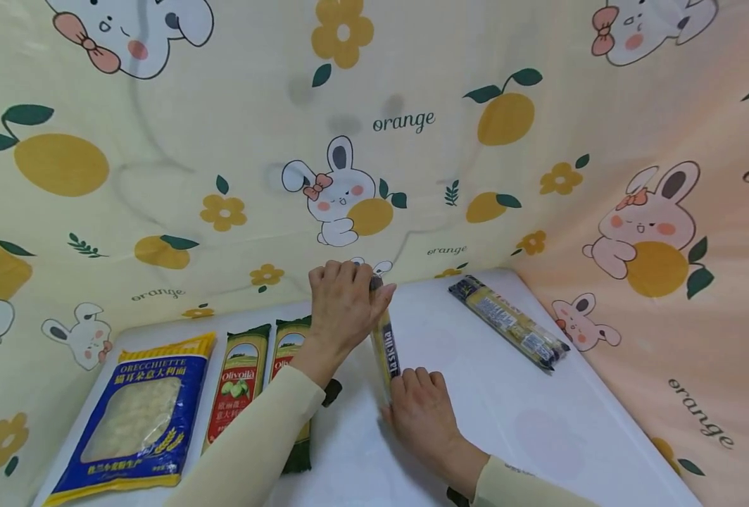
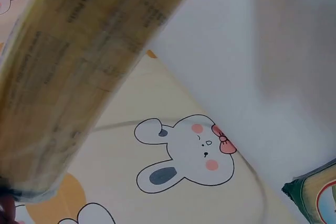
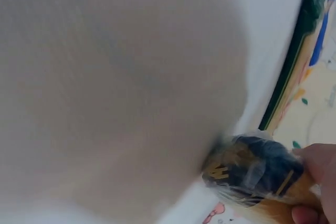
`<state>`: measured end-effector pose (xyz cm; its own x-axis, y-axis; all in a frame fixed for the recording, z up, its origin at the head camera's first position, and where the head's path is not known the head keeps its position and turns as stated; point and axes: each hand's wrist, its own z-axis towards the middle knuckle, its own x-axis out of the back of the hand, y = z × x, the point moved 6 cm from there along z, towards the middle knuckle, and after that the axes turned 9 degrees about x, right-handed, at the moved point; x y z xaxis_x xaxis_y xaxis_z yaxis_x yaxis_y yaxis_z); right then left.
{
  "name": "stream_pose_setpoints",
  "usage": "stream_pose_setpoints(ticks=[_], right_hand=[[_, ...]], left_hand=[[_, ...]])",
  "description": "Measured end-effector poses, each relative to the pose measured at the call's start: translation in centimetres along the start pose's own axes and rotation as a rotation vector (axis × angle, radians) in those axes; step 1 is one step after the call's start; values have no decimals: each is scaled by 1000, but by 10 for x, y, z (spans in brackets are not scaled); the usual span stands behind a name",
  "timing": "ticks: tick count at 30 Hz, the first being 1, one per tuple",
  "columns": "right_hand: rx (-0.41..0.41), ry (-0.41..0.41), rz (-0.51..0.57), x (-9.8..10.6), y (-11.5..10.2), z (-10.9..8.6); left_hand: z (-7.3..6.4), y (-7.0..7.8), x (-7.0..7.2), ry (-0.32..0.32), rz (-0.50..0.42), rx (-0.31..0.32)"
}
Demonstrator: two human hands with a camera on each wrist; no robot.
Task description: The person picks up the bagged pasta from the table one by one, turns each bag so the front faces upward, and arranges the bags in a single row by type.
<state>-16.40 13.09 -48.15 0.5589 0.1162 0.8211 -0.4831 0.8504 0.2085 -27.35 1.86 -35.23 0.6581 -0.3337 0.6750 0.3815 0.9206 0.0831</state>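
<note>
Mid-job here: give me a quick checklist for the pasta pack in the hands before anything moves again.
1. Left hand grips the far end of the held pack: ok.
2. Right hand holds its near end: ok.
3. Slanted pasta pack on the right clear of both hands: ok.
4. Blue-and-yellow Orecchiette bag clear of both hands: ok.
5. Olivoilà pack nearer the hands fully visible from the head: not ok; the left sleeve covers part of it.
6. Held pack's whole length off the table: cannot tell.
</note>
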Motion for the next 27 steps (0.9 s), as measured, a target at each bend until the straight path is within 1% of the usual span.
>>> stream_pose_setpoints(ticks=[3, 5, 7, 8, 11, 14, 16, 18, 20, 23, 25, 27], right_hand=[[60, 61, 15, 4, -9, -1], [95, 93, 35, 5, -13, -2], [106, 102, 65, 5, -14, -3], [97, 97, 81, 4, -12, -4], [33, 51, 115, 0, -2, -7], [-27, -4, 95, -5, 8, -8], [-42, -36, 70, -7, 11, -7], [-37, -60, 46, -10, 13, -5], [-19, -78, 36, -11, 13, -2], [6, -122, 40, -13, 13, 3], [20, -170, 49, -16, 14, 6], [29, -223, 81, -20, 16, 7]], left_hand=[[0, -2, 0, -34, 24, 2], [-2, -5, 0, -72, 32, 2], [-4, -10, -1, -108, 22, 3], [-5, -14, -1, -126, 11, 9], [-10, -28, -5, -177, -46, 46], [-16, -43, -10, -221, -120, 99], [-19, -49, -12, -234, -164, 119], [-22, -54, -13, -227, -205, 126], [-24, -56, -14, -213, -235, 120], [-25, -57, -14, -192, -260, 111], [-26, -57, -15, -205, -267, 115], [-26, -57, -16, -227, -272, 125]])
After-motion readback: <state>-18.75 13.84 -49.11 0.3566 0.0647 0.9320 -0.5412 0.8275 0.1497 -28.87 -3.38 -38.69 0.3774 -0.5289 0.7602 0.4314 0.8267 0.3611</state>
